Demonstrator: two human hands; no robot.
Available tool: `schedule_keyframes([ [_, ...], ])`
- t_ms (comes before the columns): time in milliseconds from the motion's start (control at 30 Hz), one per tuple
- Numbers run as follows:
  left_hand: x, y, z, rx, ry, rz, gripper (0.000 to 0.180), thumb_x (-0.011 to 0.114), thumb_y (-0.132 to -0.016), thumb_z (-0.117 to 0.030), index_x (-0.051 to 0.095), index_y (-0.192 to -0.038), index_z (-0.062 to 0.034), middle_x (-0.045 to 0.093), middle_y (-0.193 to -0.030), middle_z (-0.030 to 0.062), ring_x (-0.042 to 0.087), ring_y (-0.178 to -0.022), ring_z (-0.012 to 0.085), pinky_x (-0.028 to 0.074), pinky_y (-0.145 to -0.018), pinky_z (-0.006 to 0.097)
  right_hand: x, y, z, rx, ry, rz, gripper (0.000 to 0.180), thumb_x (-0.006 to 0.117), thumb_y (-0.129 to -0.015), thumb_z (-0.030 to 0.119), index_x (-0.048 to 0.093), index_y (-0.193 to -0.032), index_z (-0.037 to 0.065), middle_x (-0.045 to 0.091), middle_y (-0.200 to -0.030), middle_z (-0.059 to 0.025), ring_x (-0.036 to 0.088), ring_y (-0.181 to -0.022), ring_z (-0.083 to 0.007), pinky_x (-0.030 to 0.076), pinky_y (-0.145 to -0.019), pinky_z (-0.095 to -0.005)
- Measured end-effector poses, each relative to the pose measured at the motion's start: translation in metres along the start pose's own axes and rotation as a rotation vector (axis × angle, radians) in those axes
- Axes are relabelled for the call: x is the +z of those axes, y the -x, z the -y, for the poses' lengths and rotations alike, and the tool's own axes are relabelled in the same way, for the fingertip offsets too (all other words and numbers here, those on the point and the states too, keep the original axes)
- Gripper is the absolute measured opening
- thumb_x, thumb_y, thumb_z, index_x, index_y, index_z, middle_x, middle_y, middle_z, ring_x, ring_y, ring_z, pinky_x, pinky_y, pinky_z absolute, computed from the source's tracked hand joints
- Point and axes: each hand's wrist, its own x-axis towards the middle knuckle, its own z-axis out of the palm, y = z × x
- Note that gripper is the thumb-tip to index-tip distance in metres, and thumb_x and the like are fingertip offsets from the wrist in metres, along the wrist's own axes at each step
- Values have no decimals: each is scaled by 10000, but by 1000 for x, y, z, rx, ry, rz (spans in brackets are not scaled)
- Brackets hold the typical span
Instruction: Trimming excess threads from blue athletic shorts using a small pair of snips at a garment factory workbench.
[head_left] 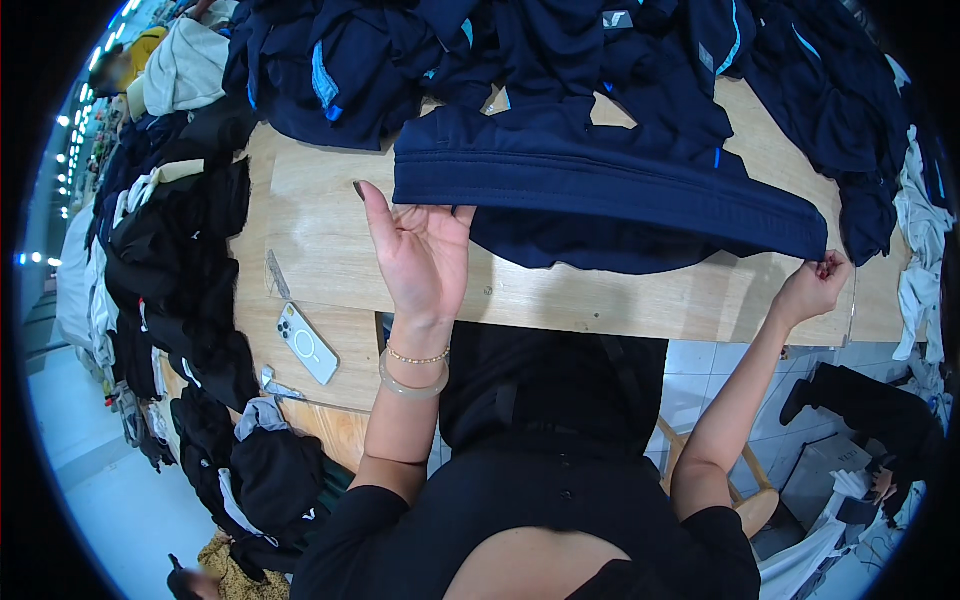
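Head view: navy garment (600,185) between hands.

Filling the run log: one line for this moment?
left hand: open, touching navy garment hem | right hand: pinching hem corner | wooden table

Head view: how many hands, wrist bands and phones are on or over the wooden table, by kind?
Hands: 2, the left hand open at one end of the navy garment's hem, the right hand pinching the other end
Wrist bands: 2
Phones: 1
Total: 5
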Motion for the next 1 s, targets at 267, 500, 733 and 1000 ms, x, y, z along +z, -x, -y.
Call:
schedule_keyframes([
  [267, -7, -3, -2, -4, 26, 21, 648, 330, -1002, -536, 514, -1306, 6, 551, -1339, 120, 502, -1243, 230, 351, -1095, 419, 0, 1, 7, -6, 21, -5, 185, 585, -742, -104, 554, -861, 35, 557, -728, -33, 530, -646, -124, 458, -622, -256],
  [500, -2, -4, 1, -1, 33, -20, 642, 342, -1000, -532, 519, -1297, 10, 563, -1322, 126, 515, -1226, 236, 349, -1099, 423, 0, 4, 11, -15, 5, -4, 219, 567, -714, -128, 556, -861, 35, 569, -742, -38, 535, -658, -131, 459, -622, -253],
  [733, 12, 5, 52, -178, 73, -56, 584, 349, -1019, -448, 339, -1417, -20, 381, -1451, 154, 343, -1367, 287, 212, -1176, 463, 23, 49, 62, 193, -345, 441, 163, 634, -756, -27, 516, -863, 10, 493, -776, -19, 450, -706, -115, 420, -661, -242],
  [1000, 8, 24, 78, -280, 350, -138, 567, 394, -1015, -321, 246, -1468, -14, 264, -1527, 182, 249, -1426, 307, 179, -1193, 447, -36, 100, 141, 739, -1023, 998, 203, 592, -933, 189, 581, -754, 93, 435, -602, 60, 378, -540, -35, 267, -522, -209],
])
